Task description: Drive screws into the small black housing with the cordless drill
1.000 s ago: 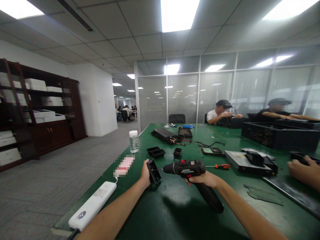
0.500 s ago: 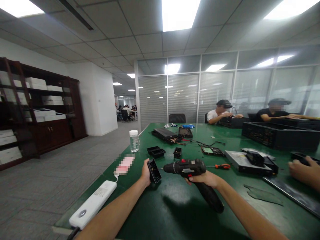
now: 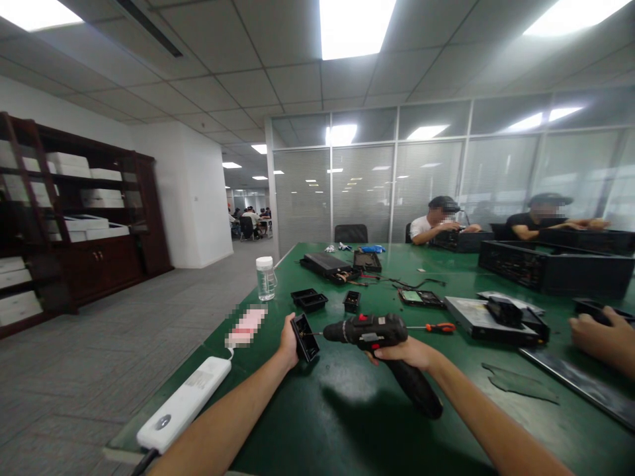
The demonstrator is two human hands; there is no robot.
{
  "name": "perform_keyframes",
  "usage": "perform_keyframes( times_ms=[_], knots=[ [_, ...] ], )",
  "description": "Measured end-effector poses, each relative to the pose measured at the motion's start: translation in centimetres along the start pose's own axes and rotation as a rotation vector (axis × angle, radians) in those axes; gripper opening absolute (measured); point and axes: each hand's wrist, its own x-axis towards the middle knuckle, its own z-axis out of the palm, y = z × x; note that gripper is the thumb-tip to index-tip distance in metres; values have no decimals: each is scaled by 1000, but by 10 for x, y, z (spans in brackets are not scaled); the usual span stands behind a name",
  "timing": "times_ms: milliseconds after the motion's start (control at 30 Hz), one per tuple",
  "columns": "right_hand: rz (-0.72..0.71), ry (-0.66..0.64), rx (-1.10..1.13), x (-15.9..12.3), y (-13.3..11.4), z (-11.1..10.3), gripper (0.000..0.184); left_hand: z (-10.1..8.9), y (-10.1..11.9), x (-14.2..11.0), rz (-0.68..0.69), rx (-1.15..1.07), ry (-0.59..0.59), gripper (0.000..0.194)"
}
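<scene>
My left hand [image 3: 288, 342] grips a small black open plastic box [image 3: 305, 338] by its left side, its hollow face tilted toward the drill. Wrapped round the handle of a black cordless drill [image 3: 370, 330] is my right hand [image 3: 401, 352]. The drill lies level in the air and points left, its thin bit reaching into the box; whether the tip touches a screw is too small to tell. Beyond my hands, similar black boxes [image 3: 308, 300] sit on the green table [image 3: 297, 416], with another small black box [image 3: 352, 301] to their right.
A white power strip [image 3: 184, 403] and a clear bottle [image 3: 266, 279] stand left. An orange-handled screwdriver [image 3: 439, 328], a metal drive [image 3: 479, 320] and a dark glass shard [image 3: 518, 381] lie right. Another person's hand [image 3: 602, 334] is at the right edge. Two people work behind black cases [image 3: 550, 268].
My hands, the box and the drill hold nearly the same pose. At the far right, a co-worker's arm has drawn in over a case. The view has shifted slightly.
</scene>
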Motion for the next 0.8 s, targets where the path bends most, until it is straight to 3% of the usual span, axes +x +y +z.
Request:
perform_keyframes(
  times_ms=[800],
  knots=[
    [-2, 1, -4, 0, -2, 1, 37, -1, 0, -2, -10, 45, 9, 42]
  ],
)
